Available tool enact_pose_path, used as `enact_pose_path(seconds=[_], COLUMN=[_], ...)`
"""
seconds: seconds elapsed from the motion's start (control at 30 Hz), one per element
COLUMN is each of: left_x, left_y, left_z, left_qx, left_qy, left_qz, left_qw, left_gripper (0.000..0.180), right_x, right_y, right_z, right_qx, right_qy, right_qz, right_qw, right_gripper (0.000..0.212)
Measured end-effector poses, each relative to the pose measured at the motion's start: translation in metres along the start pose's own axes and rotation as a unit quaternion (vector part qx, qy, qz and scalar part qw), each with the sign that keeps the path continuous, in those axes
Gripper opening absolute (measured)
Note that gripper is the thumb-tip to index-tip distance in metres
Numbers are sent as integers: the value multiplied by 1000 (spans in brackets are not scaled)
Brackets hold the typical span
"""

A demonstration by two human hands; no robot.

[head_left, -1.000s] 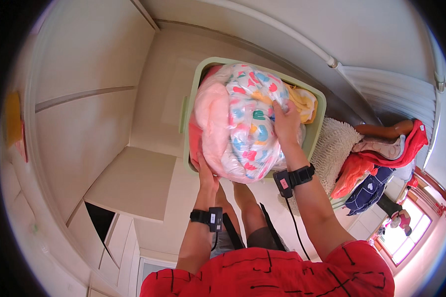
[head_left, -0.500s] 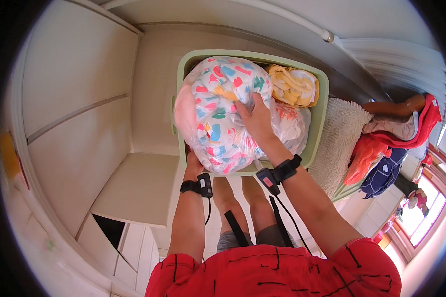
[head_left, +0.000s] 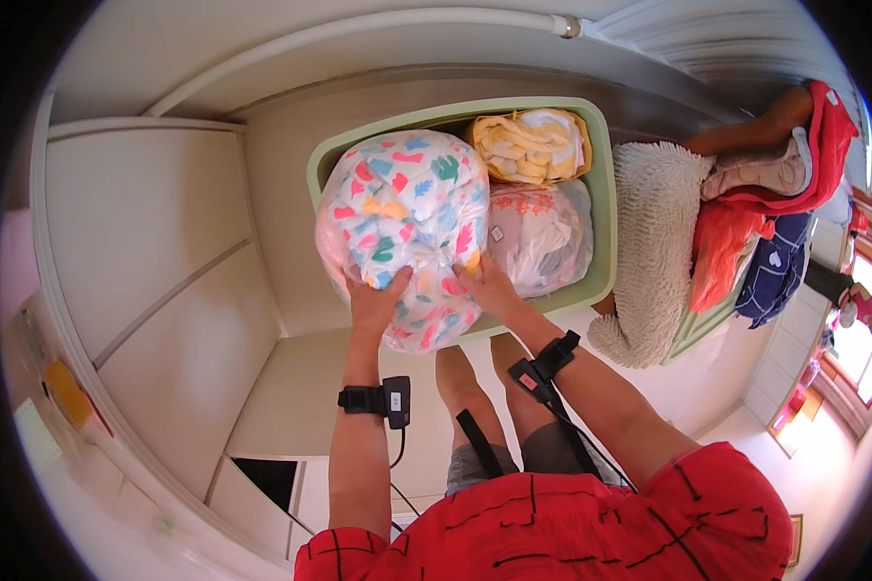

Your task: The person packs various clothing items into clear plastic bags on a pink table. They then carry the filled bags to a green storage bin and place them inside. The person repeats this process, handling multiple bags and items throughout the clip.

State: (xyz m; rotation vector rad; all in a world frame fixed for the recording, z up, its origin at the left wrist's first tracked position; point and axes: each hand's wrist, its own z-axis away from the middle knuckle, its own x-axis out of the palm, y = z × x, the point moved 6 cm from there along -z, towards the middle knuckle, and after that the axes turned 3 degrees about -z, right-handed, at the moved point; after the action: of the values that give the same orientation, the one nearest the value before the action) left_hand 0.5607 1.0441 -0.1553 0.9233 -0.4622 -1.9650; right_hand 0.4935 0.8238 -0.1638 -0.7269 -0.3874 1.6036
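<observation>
A big, round, stuffed plastic bag [head_left: 407,198] lies in the left part of a pale green bin [head_left: 603,208]. Its see-through skin shows white cloth with pink, blue, green and yellow shapes. My left hand [head_left: 373,302] grips the bag's near left side, thumb and fingers pressed into it. On its near right side my right hand [head_left: 494,290] has hold of it, fingers closed on the plastic. To the right in the bin are a yellow bag of yellow and white cloth [head_left: 533,147] and a clear bag of pale cloth [head_left: 541,240] with orange print.
A shaggy cream mat [head_left: 654,232] drapes just right of the bin. Beyond it lie red cloth [head_left: 831,145], an orange bag [head_left: 722,254] and navy cloth [head_left: 775,261]. White cabinet doors [head_left: 155,213] stand at left, and a white pipe [head_left: 378,27] runs along the far wall.
My right hand has slid from the bag's top to its near right side. My left hand has come up from the bin's near left edge onto the bag. The view has shifted.
</observation>
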Motion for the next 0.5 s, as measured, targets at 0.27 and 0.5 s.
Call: enact_pose_path(seconds=[0.27, 0.5], left_x=[17, 42], left_y=[-74, -105], left_z=[-41, -104], left_qx=[2, -12], left_qy=[-52, -17], left_qz=[13, 12], left_qw=[999, 1000], left_gripper=[57, 47], right_x=[21, 56], right_y=[9, 52], right_z=[-18, -94], right_qx=[0, 52], right_qy=[4, 17], right_qz=[109, 105], right_qw=[994, 993], right_gripper=[67, 77])
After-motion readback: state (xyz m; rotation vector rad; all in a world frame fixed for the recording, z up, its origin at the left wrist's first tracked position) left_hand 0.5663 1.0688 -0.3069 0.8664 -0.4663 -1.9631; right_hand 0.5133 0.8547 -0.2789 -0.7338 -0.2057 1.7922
